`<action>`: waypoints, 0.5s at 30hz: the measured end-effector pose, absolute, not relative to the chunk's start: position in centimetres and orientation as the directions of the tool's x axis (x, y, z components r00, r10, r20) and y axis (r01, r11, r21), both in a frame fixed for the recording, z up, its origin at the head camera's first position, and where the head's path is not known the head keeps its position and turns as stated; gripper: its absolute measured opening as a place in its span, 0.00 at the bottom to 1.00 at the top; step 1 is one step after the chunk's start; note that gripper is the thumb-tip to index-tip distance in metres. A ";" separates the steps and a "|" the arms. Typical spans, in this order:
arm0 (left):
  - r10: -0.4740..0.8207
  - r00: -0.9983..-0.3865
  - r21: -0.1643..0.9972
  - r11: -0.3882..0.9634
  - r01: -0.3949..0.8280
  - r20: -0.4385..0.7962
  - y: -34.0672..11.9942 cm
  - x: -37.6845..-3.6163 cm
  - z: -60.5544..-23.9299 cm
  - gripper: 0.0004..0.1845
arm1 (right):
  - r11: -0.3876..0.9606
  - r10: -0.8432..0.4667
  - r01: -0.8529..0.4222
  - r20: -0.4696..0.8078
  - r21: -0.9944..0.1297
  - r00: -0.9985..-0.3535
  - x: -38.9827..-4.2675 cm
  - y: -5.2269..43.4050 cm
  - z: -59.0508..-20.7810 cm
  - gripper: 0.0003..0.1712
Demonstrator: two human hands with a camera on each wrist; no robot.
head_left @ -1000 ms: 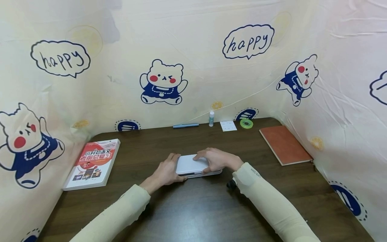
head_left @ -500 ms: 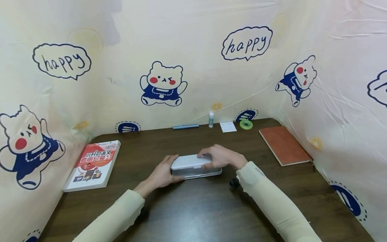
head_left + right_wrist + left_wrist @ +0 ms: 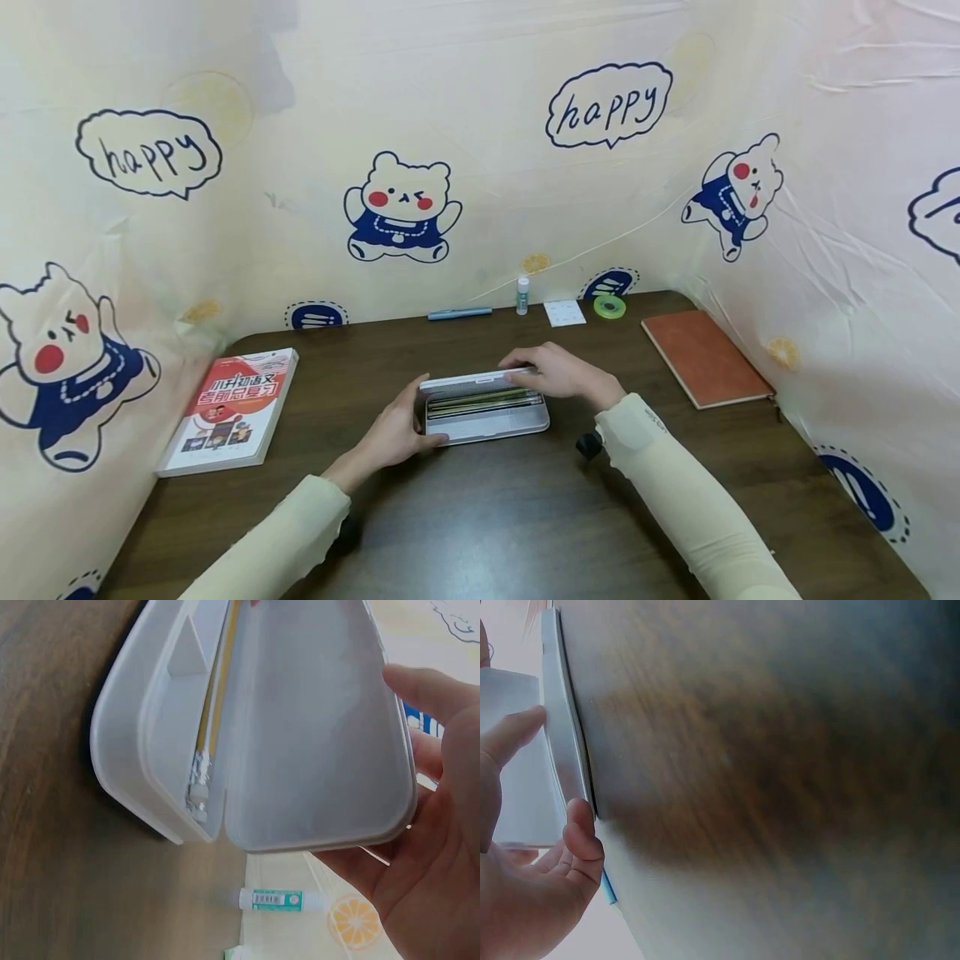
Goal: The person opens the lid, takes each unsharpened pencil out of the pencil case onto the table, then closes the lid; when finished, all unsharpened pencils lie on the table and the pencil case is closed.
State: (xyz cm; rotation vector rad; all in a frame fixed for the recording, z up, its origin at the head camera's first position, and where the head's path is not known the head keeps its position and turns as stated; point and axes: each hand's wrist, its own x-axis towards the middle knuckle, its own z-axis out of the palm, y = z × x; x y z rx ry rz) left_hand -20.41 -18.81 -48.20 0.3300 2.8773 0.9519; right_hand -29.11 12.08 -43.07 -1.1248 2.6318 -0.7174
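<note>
Two hands on the case (image 3: 483, 408), mid-table (image 3: 480, 517), well clear of everything else. Left hand (image 3: 393, 433) braces the left end, fingers loosely spread against the base, not pinching. Right hand (image 3: 562, 377) holds the lid (image 3: 315, 727) up from behind, fingers relaxed and flat on it. Pencils (image 3: 480, 400) lie in the tray. Risk, my read: lid pushed past its hinge stop could tip or skid the base backward and spill the pencils, since the left hand only steadies one end. Versus a second ago: lid was shut flat under the right palm, now raised near upright; case hasn't shifted. Farther back: pen (image 3: 460, 313), glue (image 3: 522, 294), tape (image 3: 610, 306).
</note>
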 end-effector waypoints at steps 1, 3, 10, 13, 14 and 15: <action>0.232 -0.973 0.606 0.776 0.173 -0.019 -18.9 -20.4 -48.2 0.60 | 0.600 -0.711 -0.623 0.023 -0.502 -0.703 -29.2 12.2 -43.0 0.22; 0.226 -0.974 0.620 0.767 0.166 -0.020 -19.0 -20.5 -48.2 0.61 | 0.612 -0.689 -0.615 0.048 -0.496 -0.724 -29.5 12.4 -43.0 0.21; 0.174 -0.982 0.678 0.731 0.081 -0.070 -18.9 -20.4 -48.1 0.64 | 0.684 -0.575 -0.545 0.101 -0.484 -0.812 -29.9 12.9 -43.2 0.19; 0.161 -0.985 0.698 0.713 0.068 -0.069 -18.8 -20.3 -48.2 0.60 | 0.715 -0.532 -0.500 0.084 -0.488 -0.842 -30.0 12.9 -43.3 0.20; 0.165 -0.984 0.698 0.712 0.075 -0.062 -18.9 -20.3 -48.3 0.58 | 0.724 -0.518 -0.484 0.075 -0.491 -0.852 -30.0 13.0 -43.4 0.21; 0.175 -0.983 0.695 0.713 0.091 -0.051 -18.9 -20.3 -48.3 0.56 | 0.733 -0.505 -0.468 0.067 -0.494 -0.861 -30.0 13.0 -43.4 0.21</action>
